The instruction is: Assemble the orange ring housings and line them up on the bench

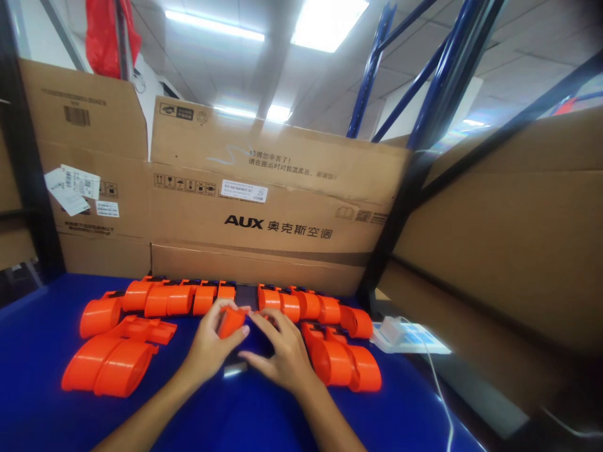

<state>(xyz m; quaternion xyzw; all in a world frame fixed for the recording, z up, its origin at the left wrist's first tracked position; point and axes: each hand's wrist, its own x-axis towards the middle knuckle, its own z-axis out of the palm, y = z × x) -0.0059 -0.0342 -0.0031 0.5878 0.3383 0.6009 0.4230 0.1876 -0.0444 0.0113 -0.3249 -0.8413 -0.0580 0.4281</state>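
In the head view, my left hand [211,339] is closed around an orange plastic piece [230,322], thumb in front and fingers behind. My right hand [281,347] faces it from the right, fingers bent and spread. Its index fingertip meets the far right edge of the piece, while its thumb stays apart below. Under the hands, a small shiny grey strip [234,370] shows on the blue tabletop [202,420]; most of that spot is hidden. Rounded orange plastic loops [180,300] with dark parts on top stand in a row behind my left hand.
More orange loops [309,306] line the back right, and larger ones lie at the left [113,367] and right [346,364]. A dark flat panel [247,297] sits between the rows. Cardboard [264,251] walls the back. A white power strip [414,339] with cable stands right.
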